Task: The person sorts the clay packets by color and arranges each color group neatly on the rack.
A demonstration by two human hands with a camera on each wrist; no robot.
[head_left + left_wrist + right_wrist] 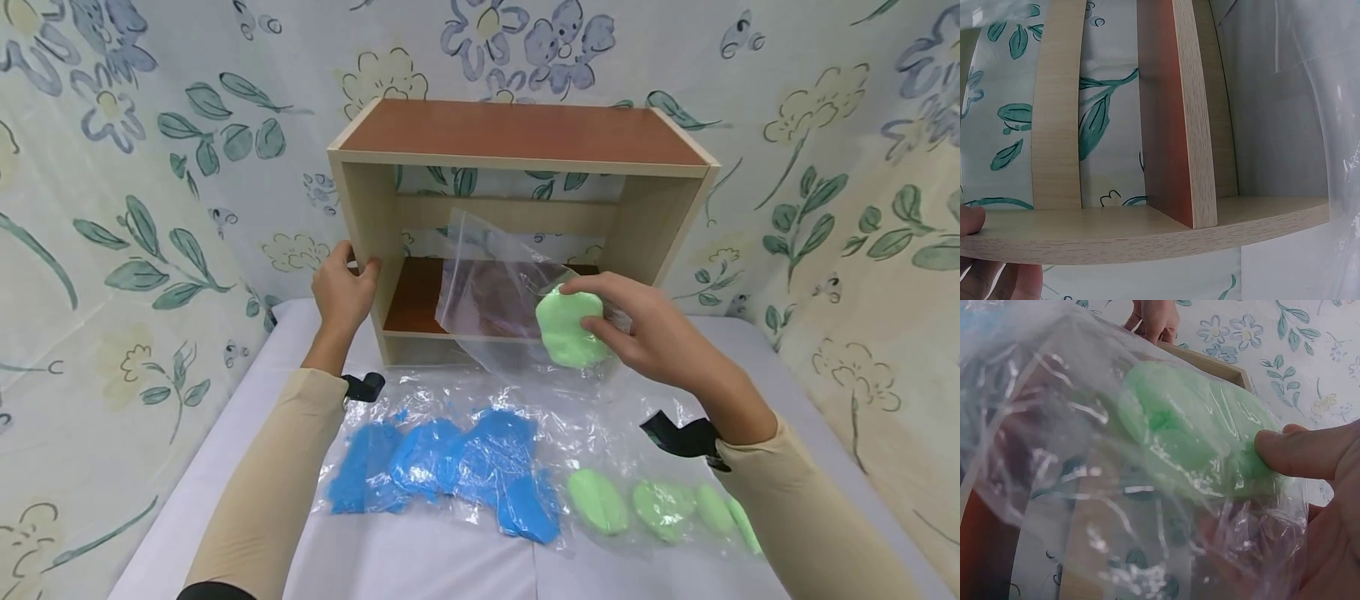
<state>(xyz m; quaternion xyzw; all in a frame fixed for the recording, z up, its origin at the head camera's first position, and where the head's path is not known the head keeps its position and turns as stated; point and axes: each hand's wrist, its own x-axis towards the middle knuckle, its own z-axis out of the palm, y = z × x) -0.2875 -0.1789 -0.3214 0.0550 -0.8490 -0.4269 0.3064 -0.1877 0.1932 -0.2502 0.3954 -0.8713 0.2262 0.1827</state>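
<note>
My right hand (pixel 652 333) pinches a clear plastic bag (pixel 487 292) with a soft light green lump (pixel 572 327) in it, thumb on one face and fingers on the other. The bag hangs before the opening of a small wooden shelf unit (pixel 525 137) with red-brown boards. Close up in the right wrist view, the green lump (pixel 1191 425) shows through creased plastic, with the thumb pressed on its edge. At the unit's left side, my left hand (pixel 345 287) grips the side panel (pixel 1116 240), thumb on the inner face and fingers on the outer.
On the white-covered table (pixel 420 550) lie clear bags with several blue pieces (pixel 480 458) and, to their right, several light green pieces (pixel 597 502). Flower-patterned cloth (pixel 187 167) hangs behind the unit and along both sides.
</note>
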